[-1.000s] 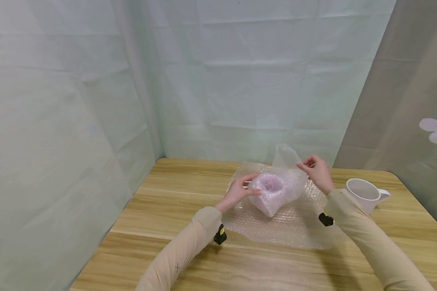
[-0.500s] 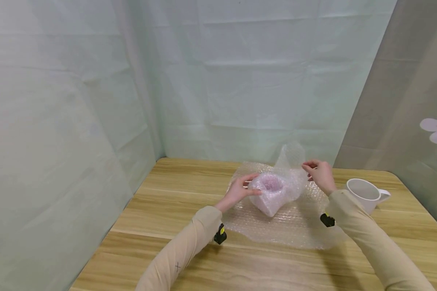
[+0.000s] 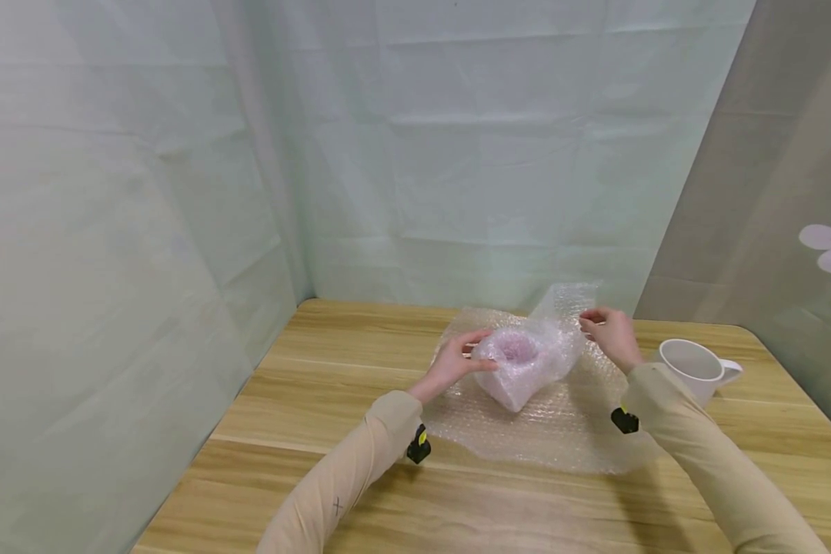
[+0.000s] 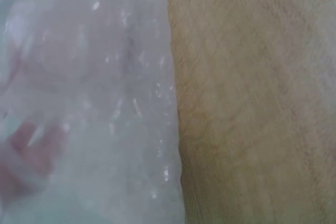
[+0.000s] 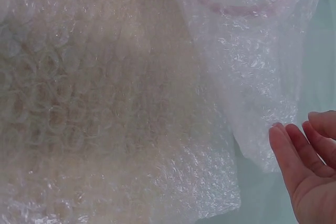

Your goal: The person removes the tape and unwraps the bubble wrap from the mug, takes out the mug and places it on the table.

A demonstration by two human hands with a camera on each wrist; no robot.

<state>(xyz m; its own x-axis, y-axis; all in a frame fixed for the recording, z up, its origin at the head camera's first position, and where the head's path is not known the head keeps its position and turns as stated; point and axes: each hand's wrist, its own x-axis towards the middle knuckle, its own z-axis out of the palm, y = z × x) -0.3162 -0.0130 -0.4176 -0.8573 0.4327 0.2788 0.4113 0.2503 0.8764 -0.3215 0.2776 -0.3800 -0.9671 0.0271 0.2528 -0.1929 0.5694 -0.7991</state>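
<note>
A pink round-rimmed vessel point(image 3: 518, 350) stands partly wrapped in bubble wrap, its mouth facing up. My left hand point(image 3: 450, 368) grips its left side through the wrap, thumb in front and fingers behind. To the right, a loose flap of bubble wrap point(image 3: 573, 298) sticks up and leans over. My right hand point(image 3: 611, 336) is beside that flap. In the right wrist view the fingertips point(image 5: 278, 128) of this hand come right at the wrap's pointed end, with the thumb standing apart. The left wrist view is blurred and mostly filled by wrap point(image 4: 115, 87).
Under the vessel a flat sheet of bubble wrap point(image 3: 547, 446) spreads over the wooden table point(image 3: 305, 400). A white mug point(image 3: 692, 369) with its handle to the right stands near my right forearm. Pale curtains point(image 3: 457, 154) hang close behind and at the left.
The right hand has moved slightly right and away from the wrap it was pinching. The flap has swung to the right and opened out. The left hand has stayed in place.
</note>
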